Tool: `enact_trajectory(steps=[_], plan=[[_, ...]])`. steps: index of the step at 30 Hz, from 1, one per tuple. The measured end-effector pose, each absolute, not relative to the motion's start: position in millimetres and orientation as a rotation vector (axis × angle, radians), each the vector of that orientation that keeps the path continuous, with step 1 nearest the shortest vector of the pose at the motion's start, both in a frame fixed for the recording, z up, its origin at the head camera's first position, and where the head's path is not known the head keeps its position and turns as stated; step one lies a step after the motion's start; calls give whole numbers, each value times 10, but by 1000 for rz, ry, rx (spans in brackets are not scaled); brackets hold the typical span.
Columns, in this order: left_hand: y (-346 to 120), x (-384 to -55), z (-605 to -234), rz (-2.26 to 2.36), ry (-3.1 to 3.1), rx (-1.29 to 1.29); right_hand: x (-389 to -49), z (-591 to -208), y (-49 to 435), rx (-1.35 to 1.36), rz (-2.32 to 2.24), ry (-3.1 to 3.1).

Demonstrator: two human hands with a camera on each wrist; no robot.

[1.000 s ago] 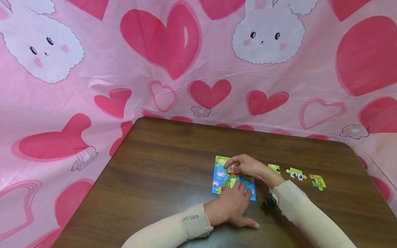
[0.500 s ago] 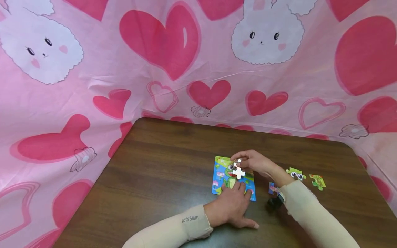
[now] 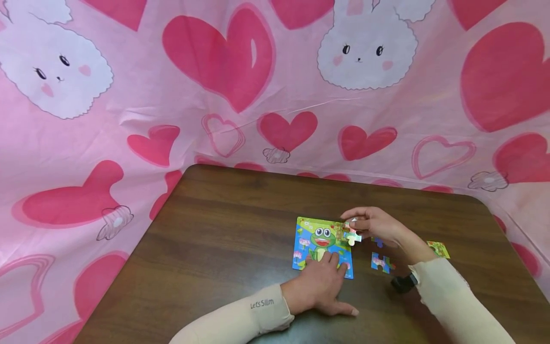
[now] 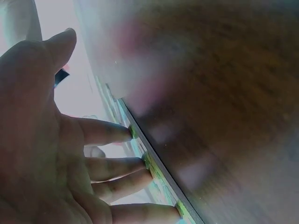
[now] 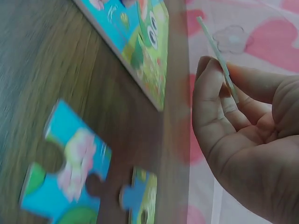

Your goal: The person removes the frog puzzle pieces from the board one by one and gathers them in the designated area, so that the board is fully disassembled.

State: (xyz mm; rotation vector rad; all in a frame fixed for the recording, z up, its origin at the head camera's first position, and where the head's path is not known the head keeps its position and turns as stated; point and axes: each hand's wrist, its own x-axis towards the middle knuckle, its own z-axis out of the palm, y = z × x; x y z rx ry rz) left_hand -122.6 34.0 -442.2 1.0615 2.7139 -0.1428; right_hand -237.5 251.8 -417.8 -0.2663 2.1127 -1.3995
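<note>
In the head view, a square puzzle board (image 3: 307, 229) with a green frog picture lies on the table. My left hand (image 3: 317, 286) rests its extended fingers on the board's near part; the left wrist view shows its fingertips (image 4: 145, 163) touching the board's edge area. My right hand (image 3: 380, 227) pinches a jigsaw piece (image 3: 352, 237) between thumb and fingers, raised by the board's right side. Seen edge-on in the right wrist view, the held piece (image 5: 217, 51) is thin. Loose jigsaw pieces lie below that hand, including a blue one with a pink flower (image 5: 70, 163).
Another loose jigsaw piece (image 3: 438, 249) lies farther right, partly behind the right forearm. The brown wooden table (image 3: 206, 248) meets a pink heart-patterned cloth (image 3: 232, 95) at its back and left. A black device (image 3: 404, 284) sits at the right wrist.
My right hand has lifted the jigsaw piece away from the board's middle and carried it rightward, uncovering the frog's face. My left hand has stayed in place.
</note>
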Motion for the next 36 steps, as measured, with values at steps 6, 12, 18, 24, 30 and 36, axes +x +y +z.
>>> enact_trajectory(steps=[6, 12, 18, 24, 30, 36], plan=[[355, -1206, -4435, -174, 2737, 1047, -2250, -4160, 2833, -213, -1389, 2174], [345, -1200, -4444, -169, 2723, 1033, -2107, -4199, 3196, -160, -1428, 2166], [333, -1203, -4438, -158, 2720, 1040, -1989, -4263, 3508, -121, -1416, 2191], [340, -1187, -4445, -198, 2736, 1059, -1877, -4311, 3742, -127, -1352, 2248], [344, -1181, -4450, -195, 2736, 1058, -1775, -4333, 3923, -77, -1315, 2220], [342, -1183, -4470, -203, 2740, 1045, -1718, -4410, 3968, -40, -1290, 2219]])
